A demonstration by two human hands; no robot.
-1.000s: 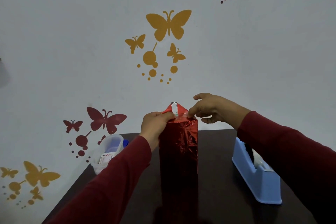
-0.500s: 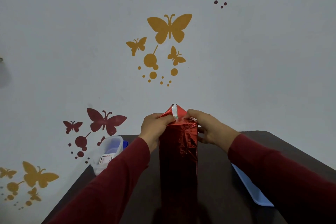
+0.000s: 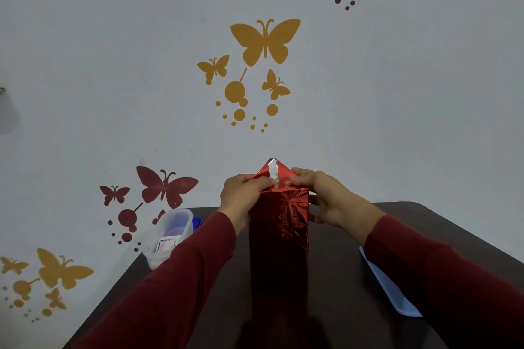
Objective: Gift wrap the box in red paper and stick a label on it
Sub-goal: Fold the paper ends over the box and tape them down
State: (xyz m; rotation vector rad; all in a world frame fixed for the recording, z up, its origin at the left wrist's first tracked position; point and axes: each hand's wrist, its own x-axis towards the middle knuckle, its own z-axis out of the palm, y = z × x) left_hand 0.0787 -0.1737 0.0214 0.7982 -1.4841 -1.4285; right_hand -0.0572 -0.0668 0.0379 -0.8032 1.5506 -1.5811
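A tall box wrapped in shiny red foil paper [image 3: 279, 238] stands upright on the dark table [image 3: 334, 286] in front of me. At its top a triangular paper flap [image 3: 272, 170] points up, with a silvery strip down its middle. My left hand [image 3: 242, 193] pinches the top left edge of the paper, thumb pressed beside the strip. My right hand [image 3: 326, 195] holds the top right corner, fingers wrapped around the side of the box. Both arms wear dark red sleeves.
A clear plastic container [image 3: 170, 235] with a white label inside sits at the table's back left, a blue lid behind it. A light blue tape dispenser [image 3: 388, 286] lies at the right, mostly hidden by my right arm. A butterfly-decorated wall rises close behind the table.
My right hand has dropped from above the flap onto the box's top right corner and now grips its side. My right arm has swung in front of the tape dispenser.
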